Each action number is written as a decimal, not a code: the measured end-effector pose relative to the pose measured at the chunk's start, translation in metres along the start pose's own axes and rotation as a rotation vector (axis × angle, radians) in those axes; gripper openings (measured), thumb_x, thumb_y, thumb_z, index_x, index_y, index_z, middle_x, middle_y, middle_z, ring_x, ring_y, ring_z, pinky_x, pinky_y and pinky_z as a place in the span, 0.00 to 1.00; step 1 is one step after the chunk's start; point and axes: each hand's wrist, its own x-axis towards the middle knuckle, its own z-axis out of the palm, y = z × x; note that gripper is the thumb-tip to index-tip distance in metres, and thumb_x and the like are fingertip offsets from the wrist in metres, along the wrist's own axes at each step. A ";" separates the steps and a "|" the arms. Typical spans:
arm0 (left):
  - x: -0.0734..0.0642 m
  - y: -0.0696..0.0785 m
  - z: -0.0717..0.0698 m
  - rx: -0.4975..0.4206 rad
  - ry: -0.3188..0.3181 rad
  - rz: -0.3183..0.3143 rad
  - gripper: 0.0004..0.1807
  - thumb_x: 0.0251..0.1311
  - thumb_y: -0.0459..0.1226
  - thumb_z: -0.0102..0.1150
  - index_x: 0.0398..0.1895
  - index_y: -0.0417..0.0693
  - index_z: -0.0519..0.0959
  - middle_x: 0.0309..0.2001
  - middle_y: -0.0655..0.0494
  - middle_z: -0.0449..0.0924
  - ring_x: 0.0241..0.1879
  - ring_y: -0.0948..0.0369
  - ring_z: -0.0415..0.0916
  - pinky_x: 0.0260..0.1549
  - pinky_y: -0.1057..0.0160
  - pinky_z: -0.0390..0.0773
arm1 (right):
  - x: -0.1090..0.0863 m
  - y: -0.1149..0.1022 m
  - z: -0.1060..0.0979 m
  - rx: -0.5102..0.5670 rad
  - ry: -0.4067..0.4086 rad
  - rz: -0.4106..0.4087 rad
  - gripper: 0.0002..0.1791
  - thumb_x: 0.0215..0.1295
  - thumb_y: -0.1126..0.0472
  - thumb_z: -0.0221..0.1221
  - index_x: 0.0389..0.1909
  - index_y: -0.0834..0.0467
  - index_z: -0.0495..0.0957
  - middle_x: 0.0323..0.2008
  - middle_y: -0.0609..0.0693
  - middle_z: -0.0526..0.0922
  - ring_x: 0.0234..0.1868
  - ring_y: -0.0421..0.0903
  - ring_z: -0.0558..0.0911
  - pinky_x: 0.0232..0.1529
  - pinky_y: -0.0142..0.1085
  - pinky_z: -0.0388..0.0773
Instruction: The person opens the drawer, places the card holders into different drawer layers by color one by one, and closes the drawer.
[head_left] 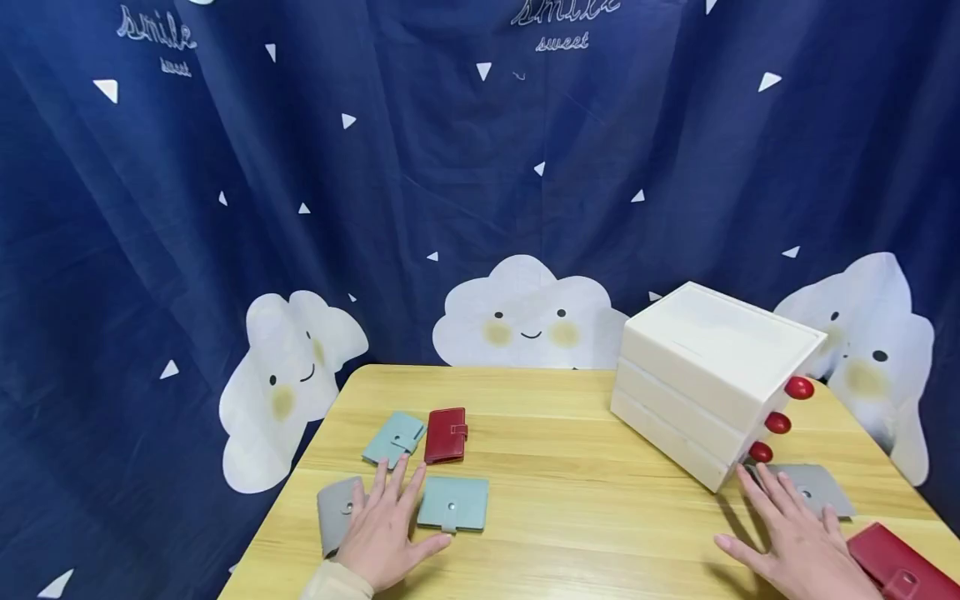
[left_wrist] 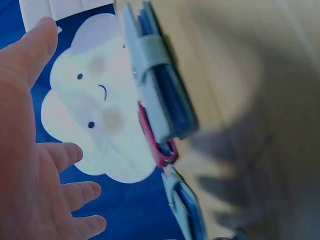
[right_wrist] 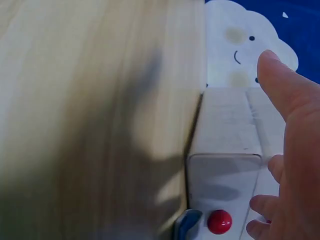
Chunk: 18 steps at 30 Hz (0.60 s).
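Observation:
My left hand (head_left: 384, 533) is spread with straight fingers above the left part of the table, empty. It overlaps a grey card wallet (head_left: 332, 518); a light blue card wallet (head_left: 461, 502) lies just right of it. Beyond the fingertips are another light blue wallet (head_left: 392, 435) and a red wallet (head_left: 446, 433). My right hand (head_left: 798, 546), also spread and empty, hovers near the front corner of a white drawer box (head_left: 690, 392) with round red knobs (head_left: 799, 387). Beside that hand lie a grey wallet (head_left: 817, 487) and a red wallet (head_left: 911, 562), which the hand partly overlaps.
The pale wooden table (head_left: 555, 467) carries everything. Behind it hangs a dark blue curtain (head_left: 465, 167) printed with clouds and triangles. The drawer box stands angled at the back right, its knobbed fronts facing right.

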 end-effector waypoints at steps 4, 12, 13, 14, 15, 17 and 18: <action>0.009 0.011 -0.007 -0.023 0.012 0.028 0.55 0.44 0.75 0.52 0.74 0.59 0.57 0.75 0.48 0.50 0.73 0.42 0.41 0.58 0.25 0.47 | -0.001 -0.003 -0.007 -0.020 0.058 -0.017 0.61 0.52 0.23 0.53 0.76 0.56 0.42 0.67 0.74 0.54 0.68 0.74 0.45 0.51 0.78 0.27; 0.024 0.035 -0.023 -0.052 0.048 0.115 0.56 0.47 0.78 0.43 0.75 0.56 0.56 0.75 0.50 0.47 0.74 0.45 0.39 0.60 0.28 0.48 | -0.004 -0.016 -0.026 0.041 0.301 -0.193 0.57 0.51 0.36 0.66 0.75 0.58 0.51 0.67 0.69 0.60 0.61 0.71 0.64 0.65 0.68 0.35; 0.026 0.038 -0.024 -0.050 0.047 0.125 0.56 0.47 0.78 0.40 0.75 0.56 0.56 0.76 0.50 0.46 0.74 0.45 0.38 0.60 0.28 0.48 | -0.003 -0.018 -0.030 0.051 0.329 -0.220 0.56 0.50 0.38 0.68 0.74 0.58 0.53 0.68 0.67 0.61 0.59 0.70 0.66 0.65 0.66 0.41; 0.028 0.042 -0.025 -0.055 0.045 0.137 0.56 0.47 0.78 0.40 0.75 0.56 0.56 0.76 0.50 0.46 0.74 0.45 0.38 0.61 0.28 0.47 | -0.003 -0.020 -0.034 0.061 0.344 -0.237 0.56 0.50 0.39 0.69 0.74 0.57 0.53 0.69 0.66 0.60 0.58 0.70 0.67 0.64 0.66 0.46; 0.030 0.045 -0.026 -0.057 0.042 0.146 0.56 0.47 0.79 0.38 0.75 0.56 0.56 0.76 0.51 0.46 0.74 0.46 0.37 0.61 0.29 0.47 | -0.003 -0.021 -0.037 0.072 0.362 -0.254 0.56 0.49 0.40 0.70 0.74 0.57 0.53 0.70 0.64 0.60 0.56 0.69 0.69 0.60 0.66 0.51; 0.034 0.053 -0.027 -0.057 0.043 0.171 0.56 0.48 0.78 0.37 0.75 0.56 0.55 0.76 0.50 0.45 0.74 0.45 0.38 0.62 0.29 0.46 | -0.004 -0.023 -0.044 0.103 0.395 -0.273 0.55 0.47 0.43 0.72 0.74 0.55 0.55 0.71 0.60 0.59 0.57 0.69 0.69 0.63 0.62 0.54; 0.037 0.058 -0.029 -0.052 0.042 0.186 0.56 0.48 0.78 0.37 0.75 0.56 0.55 0.76 0.50 0.45 0.74 0.45 0.37 0.62 0.30 0.45 | -0.004 -0.023 -0.047 0.114 0.412 -0.288 0.54 0.47 0.45 0.73 0.73 0.55 0.57 0.71 0.59 0.59 0.58 0.69 0.69 0.68 0.57 0.51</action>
